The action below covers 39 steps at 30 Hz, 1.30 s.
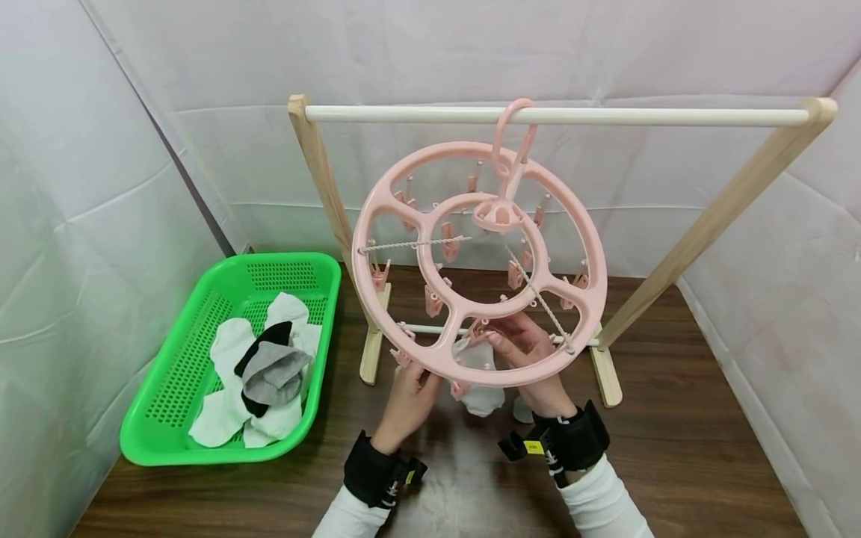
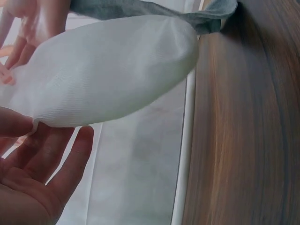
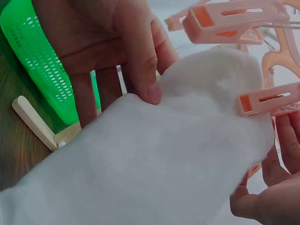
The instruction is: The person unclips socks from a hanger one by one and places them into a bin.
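A white sock (image 1: 481, 396) hangs at the near rim of a round pink clip hanger (image 1: 444, 362). My left hand (image 1: 409, 396) pinches the edge of this sock (image 2: 117, 70) between thumb and forefinger, with its other fingers spread. At the sock's opposite side, my right hand (image 1: 528, 347) has its fingertips at a pink clip (image 1: 479, 331); that clip (image 3: 269, 99) overlaps the sock's upper edge in the right wrist view. Behind the white sock is a grey sock (image 2: 140, 8), mostly hidden in the head view.
The hanger hooks over a white bar (image 1: 639, 116) on a wooden-legged stand (image 1: 713, 224). To the left, a green basket (image 1: 161, 373) holds white, black and grey socks (image 1: 272, 373). Several other pink clips (image 1: 449, 240) dangle from the hanger above the brown table (image 1: 686, 456).
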Available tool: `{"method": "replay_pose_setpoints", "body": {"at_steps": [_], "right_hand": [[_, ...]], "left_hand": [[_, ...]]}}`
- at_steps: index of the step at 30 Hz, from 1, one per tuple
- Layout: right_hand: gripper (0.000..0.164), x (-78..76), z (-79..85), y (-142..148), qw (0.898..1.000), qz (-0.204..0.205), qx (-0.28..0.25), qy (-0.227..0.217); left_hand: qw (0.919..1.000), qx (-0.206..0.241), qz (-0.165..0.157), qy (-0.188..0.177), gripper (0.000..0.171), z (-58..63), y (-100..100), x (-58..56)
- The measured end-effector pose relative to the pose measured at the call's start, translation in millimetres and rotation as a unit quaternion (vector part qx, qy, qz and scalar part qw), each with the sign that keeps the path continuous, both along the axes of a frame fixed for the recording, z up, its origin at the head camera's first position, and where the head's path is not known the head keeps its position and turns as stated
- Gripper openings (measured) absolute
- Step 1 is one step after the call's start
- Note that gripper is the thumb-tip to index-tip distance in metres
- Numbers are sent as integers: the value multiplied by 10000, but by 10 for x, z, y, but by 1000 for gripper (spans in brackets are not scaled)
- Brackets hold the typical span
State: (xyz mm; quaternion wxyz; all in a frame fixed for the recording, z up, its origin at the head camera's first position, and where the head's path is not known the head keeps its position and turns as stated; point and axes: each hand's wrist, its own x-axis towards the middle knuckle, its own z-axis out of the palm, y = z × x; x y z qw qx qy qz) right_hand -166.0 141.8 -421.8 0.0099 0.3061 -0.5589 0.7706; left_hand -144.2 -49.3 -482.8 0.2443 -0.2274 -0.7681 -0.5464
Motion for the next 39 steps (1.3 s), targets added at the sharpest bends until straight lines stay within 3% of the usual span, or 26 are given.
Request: {"method": "replay_pose_setpoints", "body": {"at_steps": [7, 13, 18, 26, 39], "right_hand": [[26, -35, 3, -5, 9994, 118, -231, 207], [25, -26, 44, 22, 9990, 235, -238, 295], [28, 2, 115, 50, 9986, 383, -226, 284], [27, -17, 118, 87, 9985, 443, -300, 89], [34, -85, -24, 133, 9953, 761, -595, -62]], "left_hand": [[9996, -247, 108, 124, 20, -10, -132, 15], [9992, -263, 47, -288, 27, -15, -343, 95], [9976, -519, 421, -201, 32, 37, -566, 119], [9945, -570, 878, -95, 28, 176, -974, 190], [9827, -911, 1590, 262, 25, 577, -1540, 243]]}}
